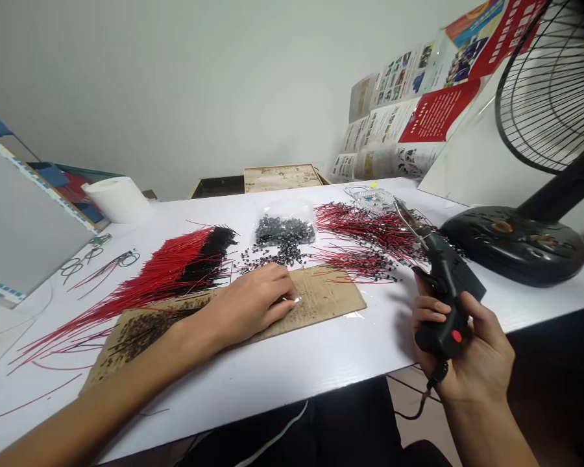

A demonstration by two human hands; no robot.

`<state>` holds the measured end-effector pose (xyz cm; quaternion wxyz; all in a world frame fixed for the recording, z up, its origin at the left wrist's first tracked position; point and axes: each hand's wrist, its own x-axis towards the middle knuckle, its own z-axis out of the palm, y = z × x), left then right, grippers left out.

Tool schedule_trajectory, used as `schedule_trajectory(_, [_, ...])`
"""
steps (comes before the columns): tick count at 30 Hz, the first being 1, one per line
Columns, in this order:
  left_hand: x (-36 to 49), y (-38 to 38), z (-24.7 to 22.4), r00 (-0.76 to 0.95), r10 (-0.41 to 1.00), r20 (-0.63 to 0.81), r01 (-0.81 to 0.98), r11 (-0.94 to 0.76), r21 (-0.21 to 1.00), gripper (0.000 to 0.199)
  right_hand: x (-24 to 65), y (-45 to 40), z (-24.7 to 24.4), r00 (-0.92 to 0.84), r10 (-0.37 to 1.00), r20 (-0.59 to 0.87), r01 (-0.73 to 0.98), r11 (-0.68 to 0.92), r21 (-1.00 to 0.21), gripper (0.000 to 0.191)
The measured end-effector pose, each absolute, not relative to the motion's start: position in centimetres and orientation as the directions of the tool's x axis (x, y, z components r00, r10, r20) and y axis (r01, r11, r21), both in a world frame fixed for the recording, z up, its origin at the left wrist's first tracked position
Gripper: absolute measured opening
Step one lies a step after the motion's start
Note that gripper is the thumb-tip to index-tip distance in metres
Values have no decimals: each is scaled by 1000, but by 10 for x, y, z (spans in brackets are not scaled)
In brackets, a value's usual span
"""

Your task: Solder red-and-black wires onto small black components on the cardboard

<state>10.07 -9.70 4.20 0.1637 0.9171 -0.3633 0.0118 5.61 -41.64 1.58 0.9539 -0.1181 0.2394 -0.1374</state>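
Soldering gun (442, 285): where is it, and how should you hold it?

You have it raised in your right hand (470, 353), over the near edge of the white table (292, 383), just beside the black fan base (513, 246). Its thin metal tip reaches toward the heap of red wires (365, 233).

How will it handle?

It looks light and stiff, with a smooth plastic body that could slip. Your fingers wrap around the grip below the trigger, and that's the place to hold it. Keep clear of the metal tip, and mind the hanging cord (431, 392).

And your other hand?

Your left hand (246, 305) rests on the cardboard (331, 301), fingers close together and curled down. You can't tell from this view whether they're pinching the small shiny bit (296, 299) at your fingertips. Beyond them lie the long red and black wires (185, 263) and the clear bag of small black parts (285, 230).
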Motion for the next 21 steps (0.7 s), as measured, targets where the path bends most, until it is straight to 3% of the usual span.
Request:
schedule_trajectory(8, [91,-84,33,705,-695,140,-701,-654,285,16,56,-413,18,856,-346,-383,229,920,-319,44])
schedule_trajectory(21, [95,-75,36,669,-716,202,-738,-605,298,18,55,-415,17,844,-330,-422,215,930,-297,54])
